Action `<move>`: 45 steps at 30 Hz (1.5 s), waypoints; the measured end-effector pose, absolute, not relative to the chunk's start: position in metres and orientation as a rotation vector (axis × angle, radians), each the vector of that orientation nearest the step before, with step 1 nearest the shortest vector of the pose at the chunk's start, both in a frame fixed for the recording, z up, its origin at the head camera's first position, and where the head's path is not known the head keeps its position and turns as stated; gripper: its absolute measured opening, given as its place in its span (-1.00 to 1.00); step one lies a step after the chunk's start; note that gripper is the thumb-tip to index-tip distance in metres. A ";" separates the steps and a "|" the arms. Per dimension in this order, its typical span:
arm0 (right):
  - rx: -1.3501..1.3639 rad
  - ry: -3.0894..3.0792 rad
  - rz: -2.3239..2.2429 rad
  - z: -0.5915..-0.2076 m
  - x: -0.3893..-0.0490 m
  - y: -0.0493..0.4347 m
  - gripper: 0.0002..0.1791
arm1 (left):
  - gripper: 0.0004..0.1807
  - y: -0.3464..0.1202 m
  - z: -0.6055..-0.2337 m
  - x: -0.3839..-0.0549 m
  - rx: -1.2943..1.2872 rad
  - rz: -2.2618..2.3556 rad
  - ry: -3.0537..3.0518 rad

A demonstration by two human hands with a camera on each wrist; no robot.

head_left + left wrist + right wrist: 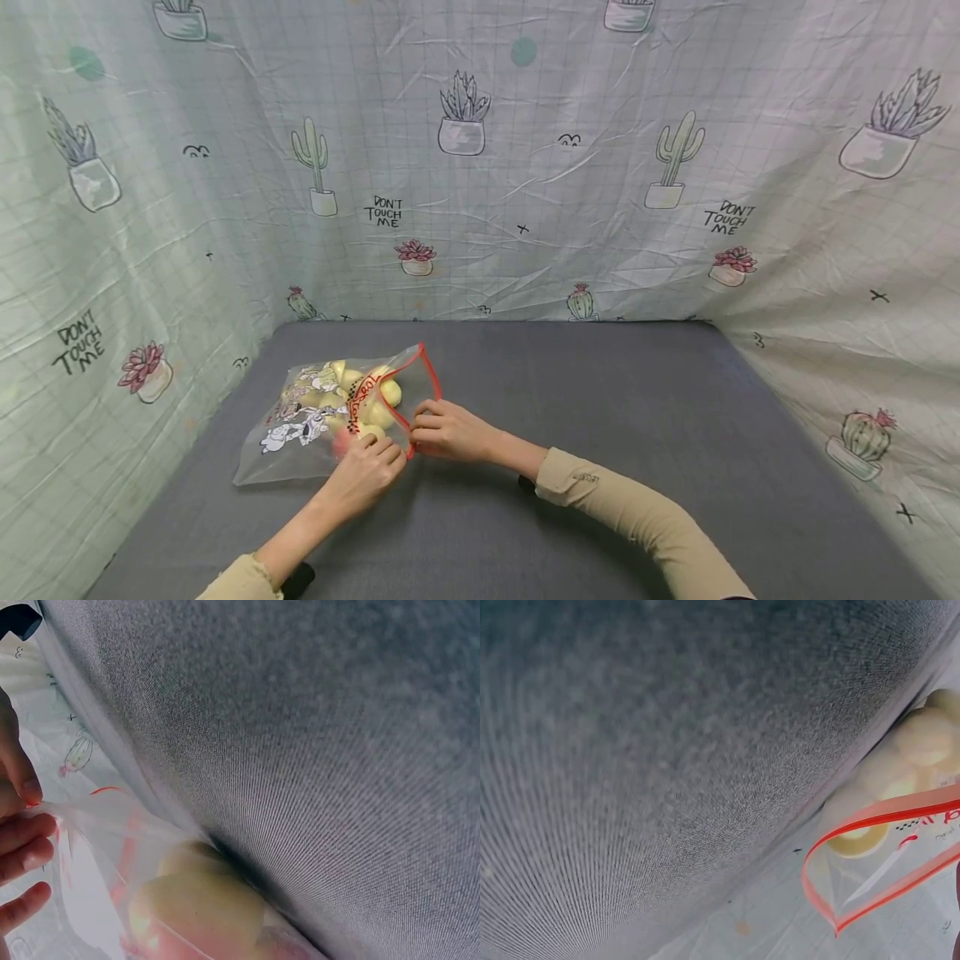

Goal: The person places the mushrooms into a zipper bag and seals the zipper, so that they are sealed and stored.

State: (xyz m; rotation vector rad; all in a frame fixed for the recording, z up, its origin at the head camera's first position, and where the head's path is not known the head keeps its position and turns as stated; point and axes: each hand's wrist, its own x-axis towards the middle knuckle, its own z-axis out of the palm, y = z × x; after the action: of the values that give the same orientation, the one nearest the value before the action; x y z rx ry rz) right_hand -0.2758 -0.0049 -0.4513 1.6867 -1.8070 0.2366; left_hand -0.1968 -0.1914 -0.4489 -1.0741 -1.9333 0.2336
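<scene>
A clear zip bag [303,454] with cartoon print and a red-edged opening lies on the left half of the table. Inside are several yellowish round fruits [390,392], one area reddish; in the left wrist view a yellow and pink fruit [199,907] shows through the plastic. My left hand [367,473] pinches the bag's near side by the mouth. Close beside it, my right hand [450,431] pinches the red zip edge [436,379] near its near corner. The mouth gapes in the right wrist view, its red rim [877,814] spread apart.
A dark grey cloth covers the table [600,400]. Behind it and at both sides hangs a pale curtain [525,192] printed with cacti and potted plants. Dark bands are on both wrists.
</scene>
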 end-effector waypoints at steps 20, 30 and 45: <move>1.623 -1.847 0.172 -0.449 -0.283 -0.004 -0.88 | -0.77 -0.188 -0.441 -0.198 -0.955 0.189 -2.057; 1.626 -1.876 0.201 -0.451 -0.282 -0.003 -0.87 | -0.85 -0.179 -0.440 -0.198 -0.884 0.198 -2.137; 1.655 -1.892 0.234 -0.448 -0.281 -0.006 -0.89 | -0.71 -0.175 -0.446 -0.194 -0.860 0.210 -2.106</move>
State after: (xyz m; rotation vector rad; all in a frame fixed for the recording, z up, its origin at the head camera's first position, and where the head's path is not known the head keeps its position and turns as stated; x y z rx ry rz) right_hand -0.2815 -0.0059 -0.4477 1.6554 -1.8923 0.2340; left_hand -0.1943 -0.1752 -0.4456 -0.8599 -2.1061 0.2100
